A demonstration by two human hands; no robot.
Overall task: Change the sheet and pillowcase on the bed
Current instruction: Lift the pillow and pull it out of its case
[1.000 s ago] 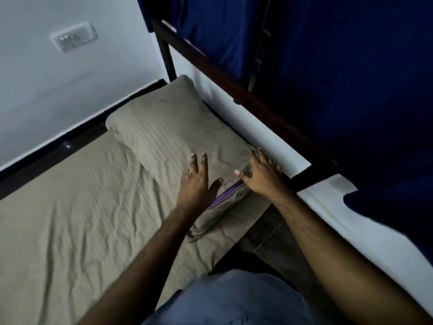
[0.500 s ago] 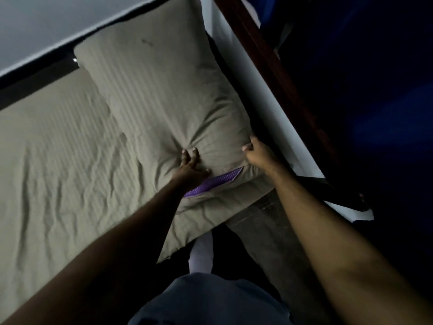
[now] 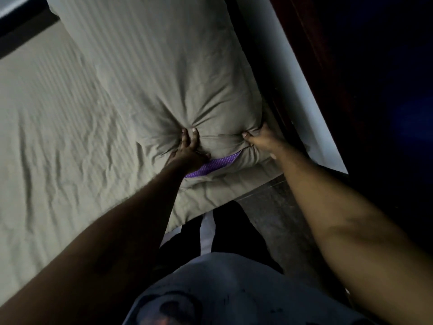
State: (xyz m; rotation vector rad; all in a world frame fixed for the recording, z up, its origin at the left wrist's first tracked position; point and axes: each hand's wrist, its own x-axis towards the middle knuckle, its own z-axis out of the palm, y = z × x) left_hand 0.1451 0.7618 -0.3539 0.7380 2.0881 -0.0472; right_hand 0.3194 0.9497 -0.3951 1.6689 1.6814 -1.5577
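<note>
Against the frame half a second back: the view has closed in on the near end of the pillow; the left hand (image 3: 188, 150), which lay pressed on the cloth, now has its fingers dug in and the pillowcase (image 3: 164, 73) gathers in radiating creases at its fingertips; the right hand (image 3: 260, 139), then resting at the pillow's corner, now has the cloth bunched under it, with folds drawn taut between the two hands.

Count, left to right: one sheet (image 3: 51, 127), beige, striped and wrinkled, spread over the bed; one pillow in its beige striped pillowcase, lying on the sheet at the head end beside the white bed edge (image 3: 302, 95); one strip of purple dotted inner cover (image 3: 212, 164) showing at the case's open end (between the two hands); two hands, two bare forearms.

Grip, left: fingers curled into the pillowcase, clamped on a gather of cloth. Grip, right: thumb and fingers pinching the case at the near right corner.

Dark floor (image 3: 276, 207) shows below the mattress corner; dark wooden frame (image 3: 311, 43) at far right.
</note>
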